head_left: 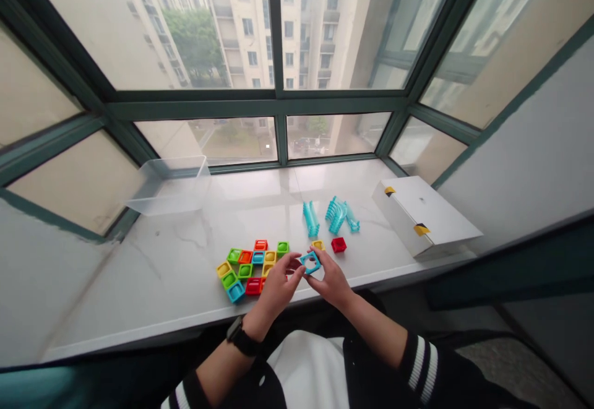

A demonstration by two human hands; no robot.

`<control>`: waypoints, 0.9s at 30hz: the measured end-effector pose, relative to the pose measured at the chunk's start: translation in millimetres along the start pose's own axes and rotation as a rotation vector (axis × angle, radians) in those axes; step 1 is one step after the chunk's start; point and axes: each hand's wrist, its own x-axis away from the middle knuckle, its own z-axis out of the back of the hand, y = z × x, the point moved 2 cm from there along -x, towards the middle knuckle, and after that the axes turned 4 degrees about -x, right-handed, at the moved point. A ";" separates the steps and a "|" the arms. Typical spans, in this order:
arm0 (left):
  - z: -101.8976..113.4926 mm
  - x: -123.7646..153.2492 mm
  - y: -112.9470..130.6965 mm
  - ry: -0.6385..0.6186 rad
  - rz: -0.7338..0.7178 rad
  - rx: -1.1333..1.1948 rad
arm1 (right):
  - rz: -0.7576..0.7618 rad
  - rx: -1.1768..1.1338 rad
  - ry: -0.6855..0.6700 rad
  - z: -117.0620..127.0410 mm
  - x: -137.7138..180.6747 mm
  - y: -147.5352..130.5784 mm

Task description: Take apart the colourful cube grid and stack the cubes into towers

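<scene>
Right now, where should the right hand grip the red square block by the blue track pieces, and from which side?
Pinch the red square block by two opposite outer walls, bringing the right hand down from above. Its straight sides suit a pinch, and it stands apart on the sill, with no piece touching it.

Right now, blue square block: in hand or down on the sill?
In hand: the blue square block is pinched between the fingertips of the left hand and right hand, above the windowsill.
</scene>
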 end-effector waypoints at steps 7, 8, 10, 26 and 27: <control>38.7 16.0 -41.2 0.015 -0.038 -0.184 | -0.215 0.074 0.267 84.9 -1.7 70.4; 48.0 19.6 -49.2 0.041 -0.005 -0.190 | -0.243 0.106 0.324 98.6 -1.6 86.5; 66.1 27.8 -65.0 0.090 0.084 -0.178 | -0.358 0.190 0.408 122.3 -1.8 120.0; 118.5 72.1 -105.5 0.234 0.388 -0.058 | -0.437 0.485 0.176 142.4 -18.0 213.8; 117.3 71.0 -105.5 0.232 0.387 -0.053 | -0.441 0.496 0.168 141.9 -18.7 213.9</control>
